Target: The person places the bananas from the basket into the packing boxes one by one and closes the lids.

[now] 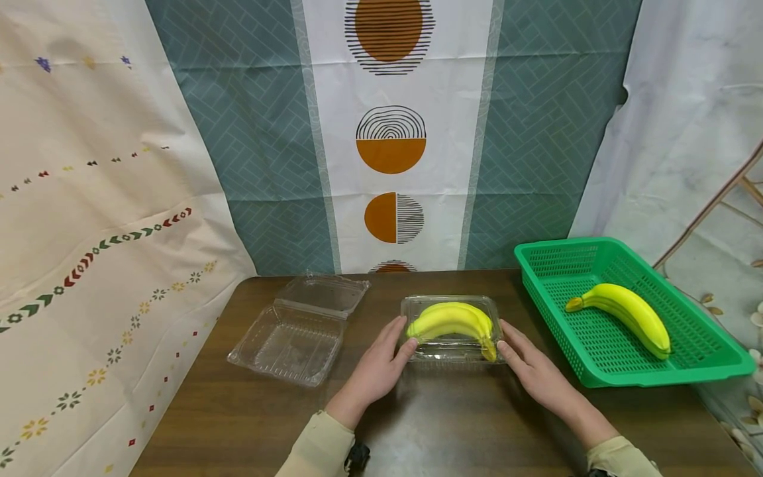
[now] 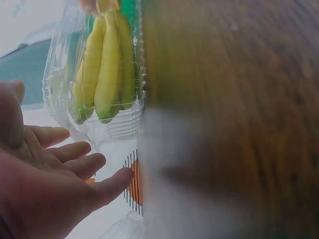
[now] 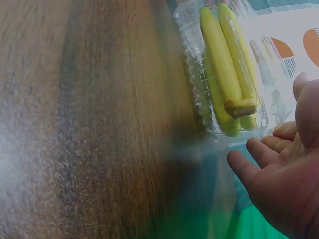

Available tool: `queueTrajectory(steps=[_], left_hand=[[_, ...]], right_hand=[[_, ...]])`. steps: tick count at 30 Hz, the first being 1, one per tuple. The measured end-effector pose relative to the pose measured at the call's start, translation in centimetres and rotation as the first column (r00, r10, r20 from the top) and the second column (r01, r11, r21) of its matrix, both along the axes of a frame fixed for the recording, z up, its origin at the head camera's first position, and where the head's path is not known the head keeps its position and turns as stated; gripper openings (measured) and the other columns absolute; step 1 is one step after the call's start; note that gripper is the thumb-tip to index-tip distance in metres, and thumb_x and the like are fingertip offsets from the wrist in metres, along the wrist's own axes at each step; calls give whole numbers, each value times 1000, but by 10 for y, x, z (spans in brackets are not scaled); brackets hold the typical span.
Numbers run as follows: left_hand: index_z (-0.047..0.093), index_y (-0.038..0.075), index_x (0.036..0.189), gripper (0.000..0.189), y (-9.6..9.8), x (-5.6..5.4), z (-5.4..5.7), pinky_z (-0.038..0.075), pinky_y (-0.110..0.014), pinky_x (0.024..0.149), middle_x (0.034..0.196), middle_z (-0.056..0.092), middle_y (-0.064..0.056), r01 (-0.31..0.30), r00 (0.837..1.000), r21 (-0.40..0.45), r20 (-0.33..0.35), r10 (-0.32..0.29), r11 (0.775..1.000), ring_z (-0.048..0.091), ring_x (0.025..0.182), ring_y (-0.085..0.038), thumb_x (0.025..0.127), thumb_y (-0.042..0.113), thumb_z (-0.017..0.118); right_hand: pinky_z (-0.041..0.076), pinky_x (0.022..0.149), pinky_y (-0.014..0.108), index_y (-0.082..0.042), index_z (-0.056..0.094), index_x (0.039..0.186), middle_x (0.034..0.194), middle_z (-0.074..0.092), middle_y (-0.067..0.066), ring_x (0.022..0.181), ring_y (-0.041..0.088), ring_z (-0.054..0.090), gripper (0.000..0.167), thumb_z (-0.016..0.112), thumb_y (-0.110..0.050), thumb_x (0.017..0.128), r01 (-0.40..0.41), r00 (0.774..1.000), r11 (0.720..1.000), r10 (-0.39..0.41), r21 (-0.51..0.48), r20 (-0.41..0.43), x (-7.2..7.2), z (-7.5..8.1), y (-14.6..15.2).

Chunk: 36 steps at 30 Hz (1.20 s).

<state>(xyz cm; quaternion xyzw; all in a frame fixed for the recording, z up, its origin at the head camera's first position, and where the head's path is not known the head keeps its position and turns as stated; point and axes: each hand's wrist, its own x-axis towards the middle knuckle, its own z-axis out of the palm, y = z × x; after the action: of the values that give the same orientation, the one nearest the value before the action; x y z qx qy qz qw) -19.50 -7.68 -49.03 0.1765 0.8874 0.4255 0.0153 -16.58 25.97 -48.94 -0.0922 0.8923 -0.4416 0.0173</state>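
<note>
A clear plastic clamshell box [image 1: 417, 305] stands on the table in the head view, its lid down over a bunch of yellow bananas [image 1: 450, 319]. At its left end is my left hand [image 1: 377, 368], fingertips right at the wall and thumb near the front corner. My right hand [image 1: 532, 372] is at the right end, beside the banana stem. In the left wrist view the fingers [image 2: 82, 164] are stretched out and spread. The right wrist view likewise shows extended fingers [image 3: 261, 152] close to the box's stem end.
A second clear clamshell box [image 1: 292, 344] lies on the left with its lid raised. To the right a green plastic basket [image 1: 587, 361] holds another banana bunch [image 1: 632, 315]. The brown wooden table [image 1: 453, 424] ends at a patterned curtain [image 1: 271, 165] behind.
</note>
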Motion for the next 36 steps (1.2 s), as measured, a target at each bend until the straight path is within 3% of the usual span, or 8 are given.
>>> queueTrajectory(steps=[8, 15, 21, 29, 36], left_hand=[[34, 13, 175, 75, -3, 0, -5, 33, -63, 126, 180, 30, -9, 0, 1000, -18, -6, 0, 1000, 33, 163, -35, 116, 60, 43], [38, 10, 172, 65, -6, 2, -5, 36, -63, 125, 175, 37, -16, -8, 1000, 0, 23, 8, 1000, 39, 159, -38, 118, 40, 55], [46, 12, 169, 60, -4, 4, -4, 43, -63, 119, 166, 49, -16, -51, 999, -9, -3, 51, 999, 48, 152, -40, 115, 31, 62], [51, 13, 166, 57, 0, 6, -5, 52, -63, 107, 148, 63, -14, -98, 995, -1, 0, 98, 995, 63, 134, -36, 112, 27, 66], [54, 12, 161, 55, 2, 3, -5, 55, -56, 94, 129, 68, -9, -122, 993, 10, -2, 122, 993, 67, 116, -29, 107, 19, 67]], right_hand=[[28, 121, 77, -4, 26, 175, 177, 26, 27, 162, 53, 25, 74, 50, -46, 119, 0, 1000, 1000, 0, 1, -11, 0, -1, -1], [30, 121, 75, -4, 29, 174, 177, 27, 27, 161, 52, 28, 74, 52, -46, 118, 16, 1000, 1000, -16, -11, 4, 4, -2, -1], [36, 121, 69, -2, 26, 175, 176, 27, 28, 159, 52, 32, 77, 51, -48, 118, 27, 997, 998, -24, -51, 72, 7, -2, 0], [41, 121, 62, -4, 25, 175, 176, 30, 26, 157, 46, 40, 76, 54, -45, 118, 76, 986, 993, -62, -90, 157, 6, -2, -2], [47, 115, 58, -4, 28, 175, 172, 39, 26, 150, 44, 50, 71, 55, -36, 118, 120, 982, 989, -105, -91, 156, 5, -1, -6]])
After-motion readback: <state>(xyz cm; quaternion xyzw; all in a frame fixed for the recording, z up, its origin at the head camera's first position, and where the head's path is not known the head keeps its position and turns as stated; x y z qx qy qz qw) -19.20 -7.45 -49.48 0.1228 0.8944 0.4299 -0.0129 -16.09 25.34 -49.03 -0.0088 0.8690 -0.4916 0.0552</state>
